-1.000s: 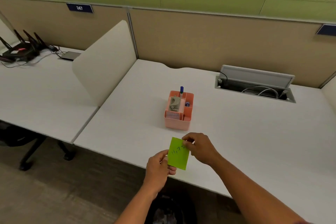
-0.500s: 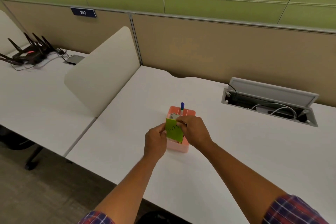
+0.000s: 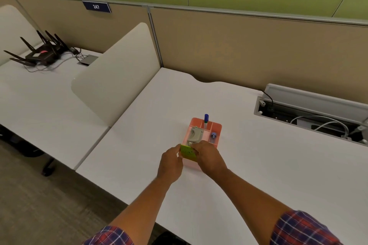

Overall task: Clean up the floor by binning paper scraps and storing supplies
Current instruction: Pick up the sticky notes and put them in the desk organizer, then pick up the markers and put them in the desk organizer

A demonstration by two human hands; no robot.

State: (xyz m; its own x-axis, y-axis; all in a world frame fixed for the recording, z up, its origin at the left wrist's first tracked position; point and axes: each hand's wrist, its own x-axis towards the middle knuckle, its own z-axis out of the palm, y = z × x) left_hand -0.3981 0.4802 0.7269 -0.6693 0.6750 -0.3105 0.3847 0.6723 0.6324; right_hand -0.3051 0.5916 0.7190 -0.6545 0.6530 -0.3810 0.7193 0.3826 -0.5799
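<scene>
A green sticky-note pad with scribbled writing is pinched between my left hand and my right hand, right at the near end of a pink desk organiser on the white desk. The pad's lower edge sits at the organiser's front compartment; how deep it is inside is hidden by my fingers. The organiser also holds a grey stapler, an upright blue marker and a small blue item.
A cream divider panel stands at the desk's left. An open cable tray with white wires lies at the back right. A black router sits on the neighbouring desk. Dark carpet shows at lower left.
Both hands carried the green pad from the desk's front edge forward to the pink organiser and lowered it to its near compartment. The view has moved closer over the desk.
</scene>
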